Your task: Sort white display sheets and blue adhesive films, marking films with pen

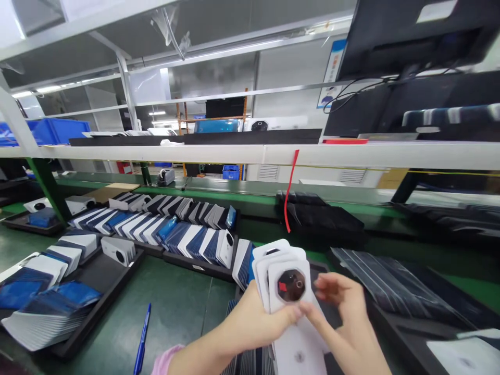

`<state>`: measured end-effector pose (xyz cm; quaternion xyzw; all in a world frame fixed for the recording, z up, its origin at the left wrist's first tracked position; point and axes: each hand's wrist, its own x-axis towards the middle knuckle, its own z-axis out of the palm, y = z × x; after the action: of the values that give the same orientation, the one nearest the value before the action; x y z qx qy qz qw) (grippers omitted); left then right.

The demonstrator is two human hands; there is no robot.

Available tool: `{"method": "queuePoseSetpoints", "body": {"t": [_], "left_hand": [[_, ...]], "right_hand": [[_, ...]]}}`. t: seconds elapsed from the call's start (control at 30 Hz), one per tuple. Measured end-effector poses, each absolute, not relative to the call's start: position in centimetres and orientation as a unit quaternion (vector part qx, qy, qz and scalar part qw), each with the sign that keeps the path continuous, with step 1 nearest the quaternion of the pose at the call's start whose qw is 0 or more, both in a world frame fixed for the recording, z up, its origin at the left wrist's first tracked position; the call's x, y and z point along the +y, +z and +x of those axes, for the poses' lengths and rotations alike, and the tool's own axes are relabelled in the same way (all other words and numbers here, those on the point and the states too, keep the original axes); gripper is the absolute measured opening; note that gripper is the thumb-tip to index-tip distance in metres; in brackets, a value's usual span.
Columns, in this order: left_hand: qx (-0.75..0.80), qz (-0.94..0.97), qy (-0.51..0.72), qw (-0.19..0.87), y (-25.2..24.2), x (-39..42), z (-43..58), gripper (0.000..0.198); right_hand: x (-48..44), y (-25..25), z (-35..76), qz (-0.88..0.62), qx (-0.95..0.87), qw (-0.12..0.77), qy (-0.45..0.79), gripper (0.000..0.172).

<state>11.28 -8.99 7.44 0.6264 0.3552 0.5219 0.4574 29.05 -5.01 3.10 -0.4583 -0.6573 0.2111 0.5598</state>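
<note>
Several white phone back covers (pixel 288 260) are fanned together in my left hand (pixel 269 317), its thumb pressed on the front one. The front cover has a large dark round camera window with a small red patch. My right hand (pixel 344 317) is at their right side, fingers apart and slightly bent, its thumb tip close to my left thumb. Whether that thumb touches the cover I cannot tell. Below my hands, a row of thin dark panels (pixel 250 362) shows in part. Just behind the covers in my grip, more white and blue panels (pixel 242 260) stand on edge.
Black trays (pixel 199 266) of upright white and blue covers line the bench at left and centre. A blue pen (pixel 142 338) lies on the green bench. Right, another tray (pixel 390 333) holds dark strips. A red strip (pixel 289 192) hangs from the shelf beam; a monitor (pixel 410 41) is above.
</note>
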Motion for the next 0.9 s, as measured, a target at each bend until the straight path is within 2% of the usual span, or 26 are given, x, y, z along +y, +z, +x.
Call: {"method": "queuePoseSetpoints", "body": {"t": [0.1,0.23,0.5,0.57,0.7,0.8,0.9], "left_hand": [[0.369,0.557,0.546,0.505,6.9,-8.5,11.1,0.060],[0.369,0.517,0.551,0.541,6.0,-7.9,11.2,0.085],[0.395,0.499,0.566,0.524,4.3,-7.2,11.2,0.082],[0.392,0.503,0.569,0.519,4.6,-7.3,11.0,0.080],[0.371,0.517,0.559,0.531,5.8,-7.9,10.5,0.070],[0.357,0.513,0.553,0.551,6.5,-8.3,10.3,0.070],[0.361,0.501,0.551,0.562,6.9,-8.5,10.0,0.071]], "right_hand": [[-6.8,3.0,28.8,-0.465,-0.678,0.470,0.320,0.060],[-8.3,3.9,28.4,-0.507,-0.645,0.449,0.353,0.053],[-6.6,4.6,30.3,-0.465,-0.698,0.424,0.342,0.033],[-6.5,4.8,30.8,-0.468,-0.675,0.471,0.322,0.032],[-4.6,7.4,33.0,-0.486,-0.554,0.642,0.211,0.036],[-0.8,12.7,35.6,-0.427,-0.469,0.750,0.190,0.043],[3.5,19.1,37.4,-0.398,-0.457,0.772,0.194,0.042]]}}
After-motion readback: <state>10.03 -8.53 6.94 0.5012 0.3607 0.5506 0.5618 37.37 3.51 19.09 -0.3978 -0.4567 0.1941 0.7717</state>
